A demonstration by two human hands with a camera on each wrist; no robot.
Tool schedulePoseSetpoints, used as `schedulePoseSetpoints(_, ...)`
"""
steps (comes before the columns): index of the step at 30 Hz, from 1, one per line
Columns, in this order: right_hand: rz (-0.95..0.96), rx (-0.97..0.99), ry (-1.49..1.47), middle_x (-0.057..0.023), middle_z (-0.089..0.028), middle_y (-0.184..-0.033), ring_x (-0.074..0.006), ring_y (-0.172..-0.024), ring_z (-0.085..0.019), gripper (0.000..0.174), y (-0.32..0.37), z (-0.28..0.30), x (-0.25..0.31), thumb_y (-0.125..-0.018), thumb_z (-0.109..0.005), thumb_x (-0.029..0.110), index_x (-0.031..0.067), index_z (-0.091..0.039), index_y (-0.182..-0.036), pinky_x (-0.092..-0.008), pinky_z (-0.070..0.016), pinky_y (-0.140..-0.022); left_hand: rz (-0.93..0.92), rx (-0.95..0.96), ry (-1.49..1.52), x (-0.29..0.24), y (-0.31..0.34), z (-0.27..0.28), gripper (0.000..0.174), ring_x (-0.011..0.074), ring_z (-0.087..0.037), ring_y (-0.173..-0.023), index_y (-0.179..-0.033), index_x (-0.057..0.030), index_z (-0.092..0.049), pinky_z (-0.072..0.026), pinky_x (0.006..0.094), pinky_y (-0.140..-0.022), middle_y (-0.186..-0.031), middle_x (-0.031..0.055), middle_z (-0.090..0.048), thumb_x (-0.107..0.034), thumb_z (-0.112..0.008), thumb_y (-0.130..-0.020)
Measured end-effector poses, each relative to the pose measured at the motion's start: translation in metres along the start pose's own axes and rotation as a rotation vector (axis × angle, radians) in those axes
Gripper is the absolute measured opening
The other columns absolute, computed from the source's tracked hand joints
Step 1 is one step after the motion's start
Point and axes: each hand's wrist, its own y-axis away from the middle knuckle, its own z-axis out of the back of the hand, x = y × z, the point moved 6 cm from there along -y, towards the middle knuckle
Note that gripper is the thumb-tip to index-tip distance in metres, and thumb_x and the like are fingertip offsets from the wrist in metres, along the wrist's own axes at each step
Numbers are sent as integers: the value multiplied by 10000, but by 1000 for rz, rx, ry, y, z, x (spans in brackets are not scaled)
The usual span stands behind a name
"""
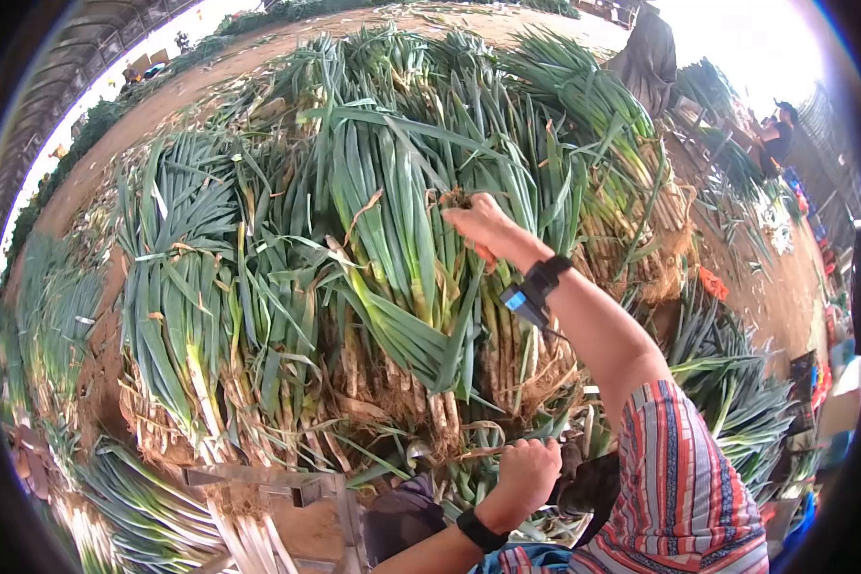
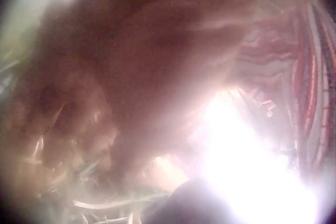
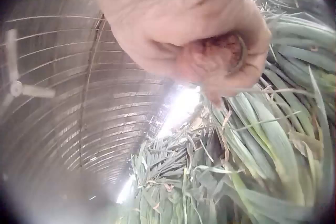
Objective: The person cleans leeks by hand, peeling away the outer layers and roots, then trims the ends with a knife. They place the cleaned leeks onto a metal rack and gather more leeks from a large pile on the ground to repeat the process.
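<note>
My right hand (image 1: 488,226) is over the green leaves of the leek bundles (image 1: 378,182), fingers curled in a fist. It grips a thing with an orange end (image 1: 485,254) that shows below the palm; a long thin grey strip (image 1: 417,158) runs up beyond the fingers. Brown withered bits (image 1: 456,199) show at the fingertips. In the right wrist view the curled right hand (image 3: 189,29) hides most of what it holds. Low and close to my body, my left hand (image 1: 529,474) has its fingers curled, near pale leek roots (image 1: 447,438). The left wrist view is blurred.
Bundled leeks stand upright at left (image 1: 177,249) and right (image 1: 641,182); more lie at lower left (image 1: 148,497). A metal frame (image 1: 301,488) stands beside my left arm. Dirt ground (image 1: 124,105) stretches behind. A person (image 1: 780,134) is far right. A fan (image 3: 18,88) hangs overhead.
</note>
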Motion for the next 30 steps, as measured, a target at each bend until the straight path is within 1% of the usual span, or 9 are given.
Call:
schedulePoseSetpoints(7, 87, 8, 273, -108, -536, -598, -196, -455, -501, 326, -34, -12, 38, -836, -620, 283, -36, -553, -810, -380, -420, -450, -14, -12, 83, 23, -3, 14, 418, 288, -644, -810, -1015, -49, -556, -519, 404, -685, -808, 115, -641, -367, -691, -780)
schedulePoseSetpoints(12, 1, 43, 320, -82, -496, -584, -147, -376, -402, 355, -66, -45, 39, -888, -566, 302, -8, -446, -762, -356, -338, -362, 28, -44, 97, 38, -12, 23, 450, 275, -636, -809, -1086, -59, -563, -511, 395, -671, -815, 105, -637, -360, -690, -778)
schedulePoseSetpoints(15, -1, -44, 303, -124, -550, -553, -232, -505, -551, 365, -84, -53, 39, -849, -603, 279, -64, -553, -733, -410, -463, -526, 36, -7, 69, 45, -12, 19, 532, 266, -628, -827, -1209, -64, -531, -503, 391, -704, -854, 107, -634, -362, -674, -792)
schedulePoseSetpoints(19, 15, 36, 379, -144, -522, -465, -259, -439, -563, 432, -102, -66, 49, -900, -498, 322, -82, -544, -756, -429, -513, -510, 42, 0, 85, 49, -4, 18, 509, 268, -624, -851, -1231, -64, -523, -499, 385, -723, -876, 103, -630, -344, -640, -822)
schedulePoseSetpoints(20, 8, 74, 360, -141, -503, -430, -266, -406, -560, 480, -106, -71, 56, -920, -448, 358, -82, -524, -744, -453, -527, -483, 49, -4, 94, 49, -4, 18, 488, 269, -623, -857, -1229, -64, -527, -499, 382, -725, -877, 100, -629, -333, -625, -834)
schedulePoseSetpoints(24, 36, 29, -6, -65, -444, -483, -182, -345, -399, 282, -150, -99, 72, -832, -636, 207, 20, -495, -676, -374, -315, -321, 51, 112, 53, 47, -7, 17, 348, 235, -631, -884, -1215, -59, -517, -501, 372, -726, -920, 89, -649, -151, -506, -880)
schedulePoseSetpoints(25, -38, -36, -91, -65, -447, -491, -179, -349, -399, 281, -155, -102, 72, -820, -661, 200, 27, -498, -671, -373, -315, -322, 49, 164, 48, 48, -9, 16, 351, 234, -629, -898, -1223, -66, -512, -500, 373, -730, -936, 89, -648, -153, -501, -883)
schedulePoseSetpoints(26, -31, 26, -41, -143, -538, -499, -262, -413, -549, 347, -158, -108, 75, -829, -660, 225, -17, -518, -625, -418, -463, -411, 49, 216, 49, 48, -10, 13, 354, 232, -627, -912, -1231, -73, -507, -499, 373, -734, -952, 88, -646, -155, -497, -886)
schedulePoseSetpoints(30, -30, 39, -372, -113, -485, -505, -225, -386, -486, 232, -160, -115, 59, -792, -676, 91, -30, -538, -651, -383, -386, -359, 60, 270, 117, 45, -11, 15, 286, 229, -622, -918, -1166, -96, -524, -496, 383, -737, -952, 77, -639, -159, -494, -889)
